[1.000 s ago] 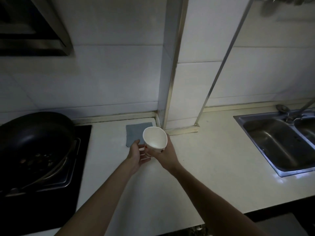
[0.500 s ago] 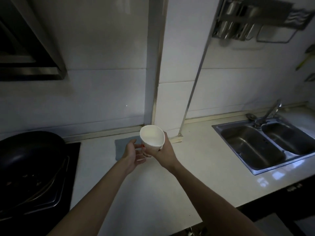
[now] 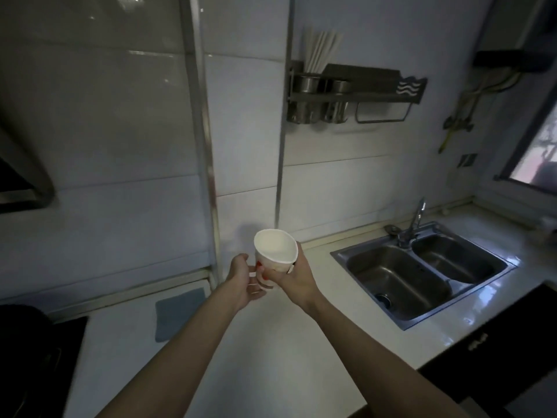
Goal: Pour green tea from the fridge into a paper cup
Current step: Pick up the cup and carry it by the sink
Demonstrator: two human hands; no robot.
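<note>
A white paper cup (image 3: pixel 275 249) is held above the pale countertop (image 3: pixel 271 342), tilted so its empty inside faces me. My right hand (image 3: pixel 297 280) wraps around the cup's right side and grips it. My left hand (image 3: pixel 242 280) sits at the cup's lower left with fingers loosely curled, touching or nearly touching its base; I cannot tell whether it grips. No fridge or green tea is in view.
A double steel sink (image 3: pixel 422 273) with a tap (image 3: pixel 414 220) lies to the right. A grey cloth (image 3: pixel 177 312) lies on the counter at the left, beside a black hob (image 3: pixel 39 366). A metal rack (image 3: pixel 352 95) with utensil holders hangs on the tiled wall.
My view has swung up and to the right, bringing the wall rack and window into sight. Both hands keep the cup, now raised a little higher above the counter.
</note>
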